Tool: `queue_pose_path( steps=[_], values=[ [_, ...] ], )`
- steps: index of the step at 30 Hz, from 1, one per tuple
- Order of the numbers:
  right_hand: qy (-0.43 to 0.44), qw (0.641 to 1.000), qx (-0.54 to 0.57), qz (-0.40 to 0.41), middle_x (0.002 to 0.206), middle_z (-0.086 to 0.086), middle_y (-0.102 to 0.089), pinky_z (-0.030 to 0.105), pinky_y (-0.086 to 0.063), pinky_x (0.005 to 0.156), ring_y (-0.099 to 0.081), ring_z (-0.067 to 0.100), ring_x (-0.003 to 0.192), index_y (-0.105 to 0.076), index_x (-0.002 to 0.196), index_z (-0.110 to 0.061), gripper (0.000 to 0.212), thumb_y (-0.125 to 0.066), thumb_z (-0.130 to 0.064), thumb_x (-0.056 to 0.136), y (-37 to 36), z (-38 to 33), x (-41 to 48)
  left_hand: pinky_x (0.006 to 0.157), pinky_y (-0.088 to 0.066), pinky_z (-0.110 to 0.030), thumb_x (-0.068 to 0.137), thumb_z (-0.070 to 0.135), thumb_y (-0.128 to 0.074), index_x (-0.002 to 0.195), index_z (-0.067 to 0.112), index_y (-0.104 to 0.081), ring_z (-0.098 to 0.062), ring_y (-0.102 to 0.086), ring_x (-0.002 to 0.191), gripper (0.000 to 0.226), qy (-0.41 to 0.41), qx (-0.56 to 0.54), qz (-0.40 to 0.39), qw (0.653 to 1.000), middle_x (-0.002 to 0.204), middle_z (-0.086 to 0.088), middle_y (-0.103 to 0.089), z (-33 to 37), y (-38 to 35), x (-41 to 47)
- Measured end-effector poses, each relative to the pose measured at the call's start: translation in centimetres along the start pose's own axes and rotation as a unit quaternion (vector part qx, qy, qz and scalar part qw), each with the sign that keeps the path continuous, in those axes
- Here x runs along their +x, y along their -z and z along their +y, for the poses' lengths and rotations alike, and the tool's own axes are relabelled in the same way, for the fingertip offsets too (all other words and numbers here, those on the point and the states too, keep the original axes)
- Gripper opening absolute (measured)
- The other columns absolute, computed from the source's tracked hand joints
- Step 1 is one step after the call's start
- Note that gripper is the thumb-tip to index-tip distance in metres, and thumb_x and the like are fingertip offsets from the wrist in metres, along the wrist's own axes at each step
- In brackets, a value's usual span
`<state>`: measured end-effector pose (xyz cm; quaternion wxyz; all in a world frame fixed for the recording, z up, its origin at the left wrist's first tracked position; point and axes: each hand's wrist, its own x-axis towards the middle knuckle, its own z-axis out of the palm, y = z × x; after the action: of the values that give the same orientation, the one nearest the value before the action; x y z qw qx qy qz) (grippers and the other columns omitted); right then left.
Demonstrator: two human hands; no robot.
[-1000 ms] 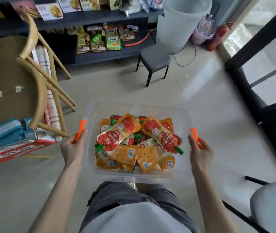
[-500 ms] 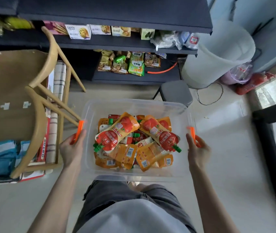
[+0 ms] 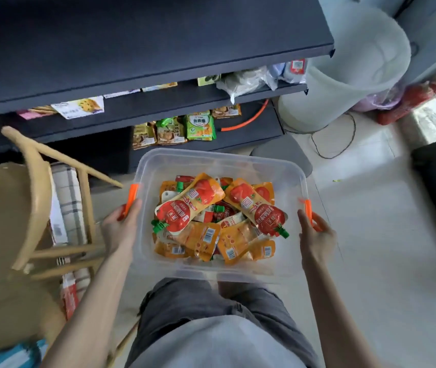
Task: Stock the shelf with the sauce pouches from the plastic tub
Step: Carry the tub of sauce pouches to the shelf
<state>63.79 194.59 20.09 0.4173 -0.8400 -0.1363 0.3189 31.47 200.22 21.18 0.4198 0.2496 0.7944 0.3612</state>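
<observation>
Carrying the plastic tub (image 3: 285, 179) of sauce pouches (image 3: 193, 208) in front of the dark shelf (image 3: 158, 49).
The left hand (image 3: 120, 231) and right hand (image 3: 316, 236) each have their fingers (image 3: 317, 221) curled round an orange handle (image 3: 132, 193) at the tub's sides, and the pouches lie heaped inside. A wooden chair (image 3: 35, 187) stands close on the left. A grey stool (image 3: 283, 152) and a white bin (image 3: 357, 75) sit ahead on the right, beside the lower shelf boards holding snack packets (image 3: 199, 127).
</observation>
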Motion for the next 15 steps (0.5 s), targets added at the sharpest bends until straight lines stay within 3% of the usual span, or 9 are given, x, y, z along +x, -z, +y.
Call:
queue_pose_path(
  steps=[5,11,15],
  values=[
    [-0.061,0.995,0.030,0.066,0.094,0.015,-0.068,0.047,-0.054,0.079,-0.063,0.029,0.081,-0.067,0.104,-0.015,0.030,-0.069,-0.035,0.082,-2.7,-1.6,4.2,0.060,-0.039,-0.023,0.083,0.039,-0.067,0.087,0.023,-0.066,-0.011,-0.050,0.067,0.016,-0.034,0.065,-0.042,0.996,0.070,0.003,-0.057,5.8,-6.5,6.0],
    [-0.144,0.977,0.073,0.141,0.094,0.009,-0.066,0.046,-0.055,0.083,-0.065,0.031,0.089,-0.062,0.095,-0.026,0.022,-0.071,-0.038,0.079,-4.2,-2.3,10.7,0.057,-0.031,-0.026,0.082,0.035,-0.068,0.063,0.019,-0.060,-0.012,-0.039,0.060,0.026,-0.044,0.130,-0.126,0.983,0.058,0.001,-0.045,10.4,-16.7,11.4],
    [-0.198,0.958,0.112,0.176,0.097,0.011,-0.065,0.041,-0.053,0.083,-0.063,0.026,0.087,-0.065,0.109,-0.013,0.037,-0.071,-0.034,0.080,-4.3,-2.5,14.9,0.065,-0.035,-0.030,0.081,0.037,-0.069,0.060,0.020,-0.060,-0.016,-0.044,0.065,0.028,-0.036,0.191,-0.167,0.967,0.059,0.000,-0.047,12.9,-23.7,13.8]
  ],
)
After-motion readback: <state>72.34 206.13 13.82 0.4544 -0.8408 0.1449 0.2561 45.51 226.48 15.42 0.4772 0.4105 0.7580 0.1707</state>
